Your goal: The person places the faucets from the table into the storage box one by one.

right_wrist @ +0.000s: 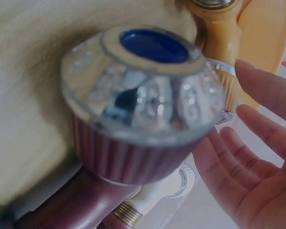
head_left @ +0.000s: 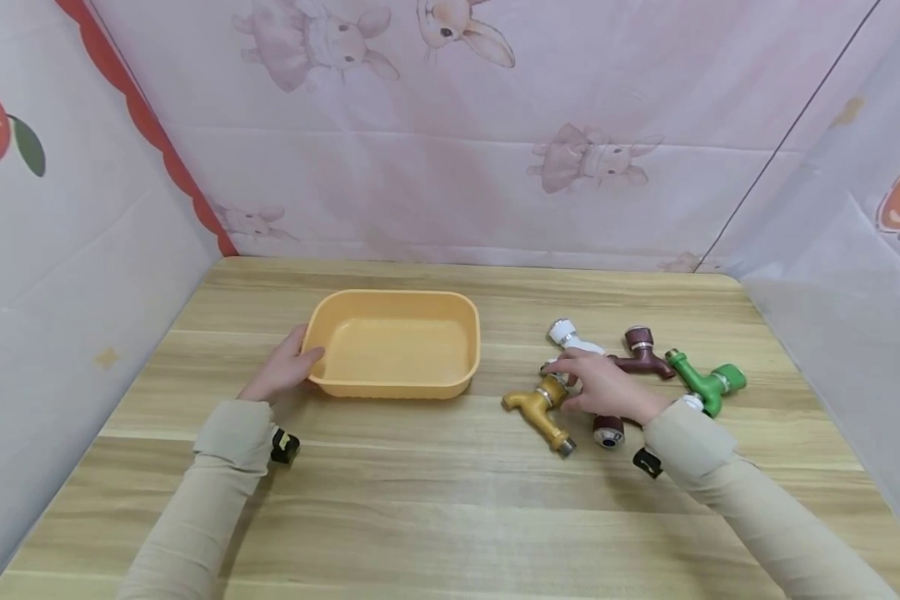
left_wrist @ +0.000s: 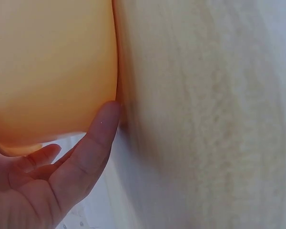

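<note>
My left hand (head_left: pixel 285 367) holds the left end of a yellow-orange plastic basin (head_left: pixel 390 390), thumb over the rim and the other fingers outside. In the left wrist view a fingertip meets the basin wall (left_wrist: pixel 57 62). On the right, my right hand (head_left: pixel 607 387) hovers over a group of water taps, fingers parted around the knob of a yellow tap (head_left: pixel 537 408). The right wrist view has thumb and fingers spread beside that yellow tap (right_wrist: pixel 224 36). A maroon tap with a chrome, blue-centred knob (right_wrist: pixel 133 152) looms in front there, partly under my hand in the head view.
Behind the right hand lie a white tap (head_left: pixel 567 333) and another maroon tap (head_left: pixel 642 357). To their right is a green tap (head_left: pixel 708 385), with a white part beside it near my sleeve. Printed fabric walls (head_left: pixel 420 192) border the wooden table (head_left: pixel 420 500).
</note>
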`<state>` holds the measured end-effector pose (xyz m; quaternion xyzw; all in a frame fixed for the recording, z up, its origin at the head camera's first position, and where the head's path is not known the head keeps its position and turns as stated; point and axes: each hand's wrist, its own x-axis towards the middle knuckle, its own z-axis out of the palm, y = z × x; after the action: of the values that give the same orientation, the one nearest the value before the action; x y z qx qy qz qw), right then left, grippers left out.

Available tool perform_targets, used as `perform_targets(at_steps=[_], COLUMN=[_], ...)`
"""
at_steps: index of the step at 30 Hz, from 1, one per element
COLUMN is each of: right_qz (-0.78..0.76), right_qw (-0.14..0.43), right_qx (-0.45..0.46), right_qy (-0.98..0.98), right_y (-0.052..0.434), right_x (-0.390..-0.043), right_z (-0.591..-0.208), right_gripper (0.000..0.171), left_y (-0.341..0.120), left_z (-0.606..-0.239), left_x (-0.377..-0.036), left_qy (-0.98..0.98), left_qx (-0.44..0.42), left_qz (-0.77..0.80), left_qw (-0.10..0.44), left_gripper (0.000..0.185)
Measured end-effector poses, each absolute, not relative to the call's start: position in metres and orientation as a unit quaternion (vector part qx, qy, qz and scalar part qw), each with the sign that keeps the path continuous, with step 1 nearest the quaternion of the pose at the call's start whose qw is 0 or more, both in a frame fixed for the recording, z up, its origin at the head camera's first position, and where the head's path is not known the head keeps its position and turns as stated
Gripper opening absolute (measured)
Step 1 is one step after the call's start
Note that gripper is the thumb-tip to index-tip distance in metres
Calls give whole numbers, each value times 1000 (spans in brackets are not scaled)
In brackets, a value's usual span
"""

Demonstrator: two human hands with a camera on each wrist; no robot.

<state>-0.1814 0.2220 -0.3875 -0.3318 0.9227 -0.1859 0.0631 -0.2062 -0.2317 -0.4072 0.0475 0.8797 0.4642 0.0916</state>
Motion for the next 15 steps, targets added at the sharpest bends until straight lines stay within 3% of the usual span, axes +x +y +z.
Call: perform_targets(at_steps=[15], right_qz=[-179], right_qw=[92], right_qx=[-336], right_qy=[920], right_y=[217], right_x=[-192], right_z=[-395], right_gripper=[51], left_y=[-232], left_z=[-409], left_x=[-205], left_qy=[879], left_qx=[46], left_qz=[463], left_qw=[101], left_gripper=[51])
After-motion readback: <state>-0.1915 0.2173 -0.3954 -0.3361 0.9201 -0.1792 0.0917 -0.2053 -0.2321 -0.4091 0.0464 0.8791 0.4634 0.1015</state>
